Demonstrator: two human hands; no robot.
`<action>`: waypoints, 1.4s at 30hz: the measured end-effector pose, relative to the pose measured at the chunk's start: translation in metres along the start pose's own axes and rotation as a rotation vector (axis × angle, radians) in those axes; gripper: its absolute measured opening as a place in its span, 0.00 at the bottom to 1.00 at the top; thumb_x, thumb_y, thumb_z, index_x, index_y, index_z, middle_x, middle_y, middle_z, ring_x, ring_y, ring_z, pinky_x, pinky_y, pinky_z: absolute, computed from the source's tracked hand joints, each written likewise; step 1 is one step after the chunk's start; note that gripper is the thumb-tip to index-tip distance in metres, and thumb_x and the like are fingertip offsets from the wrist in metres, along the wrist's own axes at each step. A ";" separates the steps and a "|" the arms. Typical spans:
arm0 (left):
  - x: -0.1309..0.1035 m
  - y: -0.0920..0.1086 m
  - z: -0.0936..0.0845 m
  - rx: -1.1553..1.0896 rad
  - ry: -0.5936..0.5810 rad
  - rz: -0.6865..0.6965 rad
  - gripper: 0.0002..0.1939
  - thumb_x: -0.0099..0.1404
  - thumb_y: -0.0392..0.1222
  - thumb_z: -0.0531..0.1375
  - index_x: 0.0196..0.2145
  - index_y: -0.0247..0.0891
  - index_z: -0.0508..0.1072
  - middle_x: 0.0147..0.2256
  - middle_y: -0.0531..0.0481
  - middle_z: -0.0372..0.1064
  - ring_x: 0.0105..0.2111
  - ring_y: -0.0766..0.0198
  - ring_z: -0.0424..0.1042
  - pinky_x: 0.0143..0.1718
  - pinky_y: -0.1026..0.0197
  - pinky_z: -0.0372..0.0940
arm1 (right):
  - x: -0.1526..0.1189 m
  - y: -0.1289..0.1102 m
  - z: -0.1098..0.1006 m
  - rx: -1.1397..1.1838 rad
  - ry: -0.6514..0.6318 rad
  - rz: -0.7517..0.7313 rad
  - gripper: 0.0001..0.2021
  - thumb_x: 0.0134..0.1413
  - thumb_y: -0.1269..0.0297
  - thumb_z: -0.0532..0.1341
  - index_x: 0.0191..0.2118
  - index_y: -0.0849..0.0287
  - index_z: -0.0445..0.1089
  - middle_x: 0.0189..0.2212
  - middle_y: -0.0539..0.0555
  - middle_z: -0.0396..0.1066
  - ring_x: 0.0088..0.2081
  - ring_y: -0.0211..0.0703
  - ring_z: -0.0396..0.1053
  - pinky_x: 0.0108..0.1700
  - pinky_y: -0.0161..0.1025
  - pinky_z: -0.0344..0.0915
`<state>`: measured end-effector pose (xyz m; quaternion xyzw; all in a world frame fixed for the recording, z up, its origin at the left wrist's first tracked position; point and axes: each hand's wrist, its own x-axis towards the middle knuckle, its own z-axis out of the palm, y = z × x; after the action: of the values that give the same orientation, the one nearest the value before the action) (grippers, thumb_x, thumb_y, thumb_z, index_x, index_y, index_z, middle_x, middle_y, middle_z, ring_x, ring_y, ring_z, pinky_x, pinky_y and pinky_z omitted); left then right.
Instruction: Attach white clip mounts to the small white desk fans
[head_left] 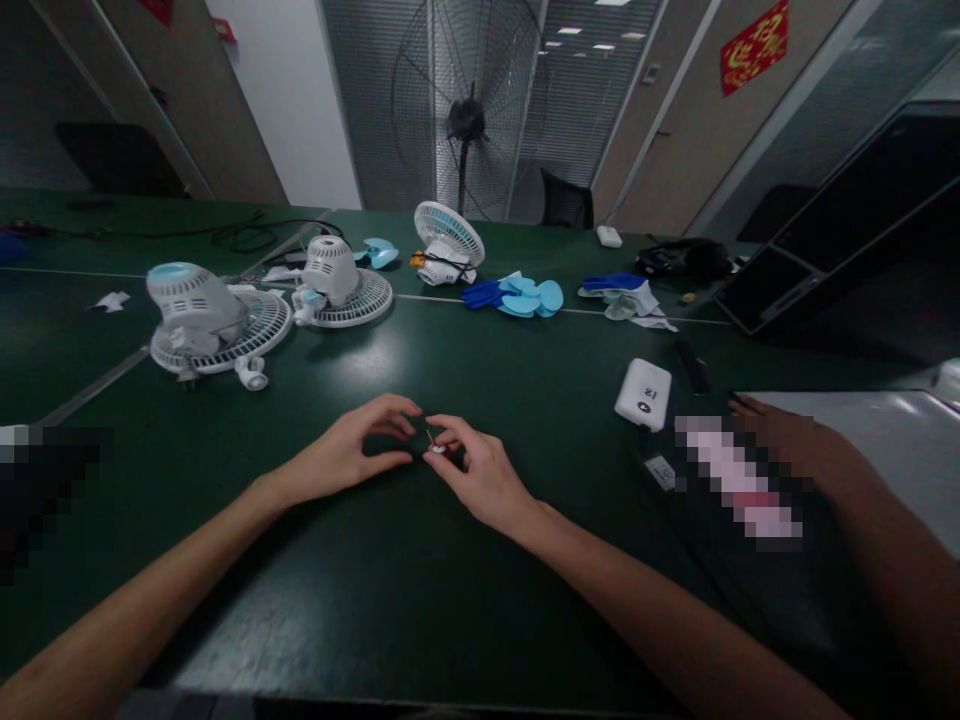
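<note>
Small part (pixel 439 450), one: sits pinched between thumb and fingertips of right hand (pixel 484 475), the nearer; just right of left hand (pixel 341 448), open, fingers curved, nothing held. Thin coppery pin (pixel 430 438) roughly upright, leaning left; whitish, roundish below, seemingly plastic. Underneath: smooth green table (pixel 360 610), dull sheen.

A dark green table (pixel 390 610) with pale seam lines fills the foreground, its top catching soft glare in an otherwise dim room. Behind it, a white wall section (pixel 289 90) stands between brownish panels (pixel 214 110) and glazing with horizontal blinds (pixel 379 110), before which rises a large caged pedestal fan (pixel 466 118). A black chair (pixel 568 200) sits beyond the table's far edge, bright rectangular lights (pixel 604 47) show in the glass, and a red decoration with gold characters (pixel 754 48) hangs at upper right.
</note>
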<state>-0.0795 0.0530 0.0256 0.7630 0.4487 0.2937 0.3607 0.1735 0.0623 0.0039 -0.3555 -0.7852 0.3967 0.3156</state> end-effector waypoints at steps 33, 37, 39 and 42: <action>-0.001 -0.002 0.006 -0.364 -0.138 -0.110 0.21 0.74 0.48 0.61 0.62 0.50 0.70 0.58 0.42 0.70 0.53 0.52 0.75 0.54 0.47 0.72 | 0.004 0.009 0.004 0.041 0.180 0.021 0.14 0.61 0.68 0.67 0.52 0.52 0.72 0.46 0.53 0.76 0.46 0.43 0.75 0.40 0.37 0.74; -0.001 -0.001 0.006 -0.533 -0.163 -0.128 0.21 0.74 0.47 0.61 0.62 0.50 0.69 0.56 0.42 0.71 0.49 0.53 0.77 0.53 0.46 0.73 | 0.004 0.008 0.003 0.082 0.141 0.022 0.19 0.62 0.65 0.68 0.57 0.50 0.71 0.50 0.55 0.76 0.47 0.44 0.75 0.36 0.36 0.74; -0.001 -0.003 0.010 -0.559 -0.177 -0.137 0.19 0.73 0.45 0.62 0.60 0.47 0.70 0.55 0.42 0.72 0.47 0.54 0.78 0.52 0.46 0.73 | 0.004 0.006 0.002 0.088 0.099 0.004 0.20 0.63 0.66 0.68 0.59 0.49 0.71 0.51 0.55 0.75 0.47 0.44 0.75 0.36 0.36 0.75; -0.001 -0.009 0.016 -0.539 -0.132 -0.134 0.21 0.72 0.44 0.64 0.60 0.47 0.67 0.54 0.42 0.73 0.47 0.55 0.77 0.50 0.48 0.73 | 0.004 0.005 0.001 0.124 0.066 0.004 0.20 0.62 0.66 0.68 0.59 0.49 0.72 0.50 0.55 0.75 0.46 0.44 0.74 0.35 0.35 0.75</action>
<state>-0.0714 0.0505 0.0094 0.6256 0.3794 0.3278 0.5976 0.1721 0.0673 0.0005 -0.3498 -0.7476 0.4333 0.3618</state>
